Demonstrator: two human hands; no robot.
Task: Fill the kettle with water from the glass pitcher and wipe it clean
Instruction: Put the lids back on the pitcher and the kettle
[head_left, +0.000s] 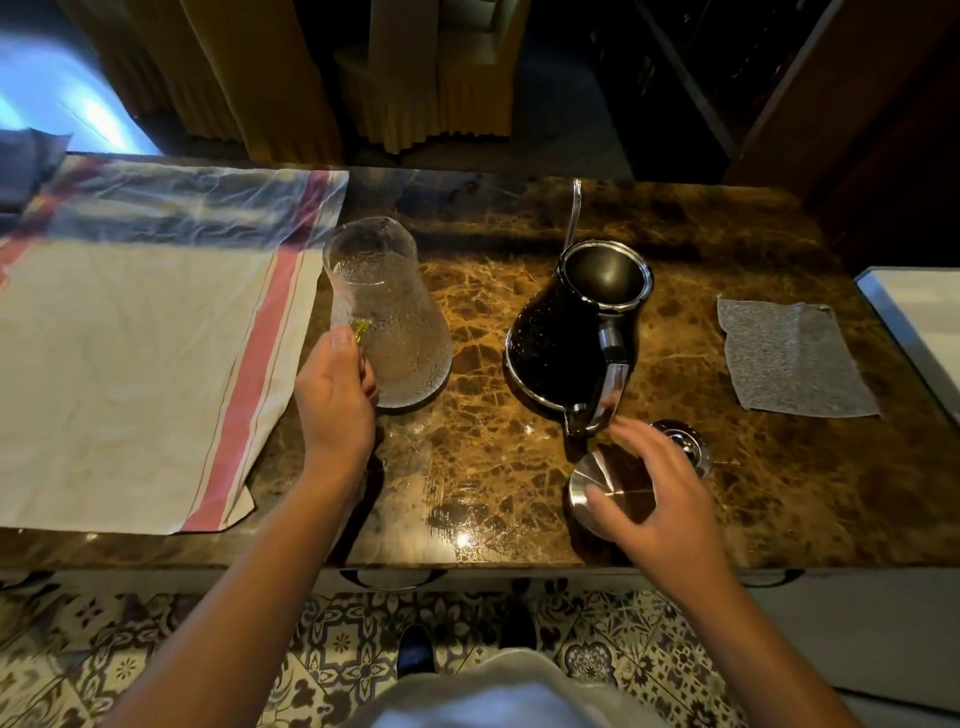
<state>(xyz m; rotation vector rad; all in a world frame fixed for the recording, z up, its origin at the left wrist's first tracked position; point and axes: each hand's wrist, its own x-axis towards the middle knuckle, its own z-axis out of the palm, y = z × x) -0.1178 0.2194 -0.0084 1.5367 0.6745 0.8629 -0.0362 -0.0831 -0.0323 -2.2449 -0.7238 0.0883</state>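
A person stands at a brown marble counter (467, 467), seen from above, both bare arms reaching forward.

The left hand (335, 395) grips the handle of a textured glass pitcher (389, 317), fingers curled round it on the pitcher's near left side. The pitcher stands upright on the counter with its base on the stone and water visible inside. Directly left of this grip, touching or almost touching the pitcher, lies a large cream cloth with red stripes (135, 374), which covers the counter out to the left edge of view and back to the far edge.

To the right of the gripping hand, across an open strip of bare marble, stands the black kettle (576, 327). Its lid is off and its round mouth is open upward. A thin spout rises from its far side, and its shiny handle points toward the person.

The right hand (649, 488) hovers with fingers spread and relaxed, holding nothing. It is just nearer than the kettle handle, above a round metal disc (597, 493) that lies flat near the counter's front edge. A shiny rounded object (685, 441), partly hidden behind the fingers, sits just beyond this hand; whether it is the lid cannot be told.

Further right, well apart from both hands, a grey wiping cloth (795, 358) lies flat. Beyond it a white-topped surface (914, 312) meets the counter's right edge.

Bare marble lies between the two hands, running to the front edge. Patterned floor tiles (156, 649) show below.
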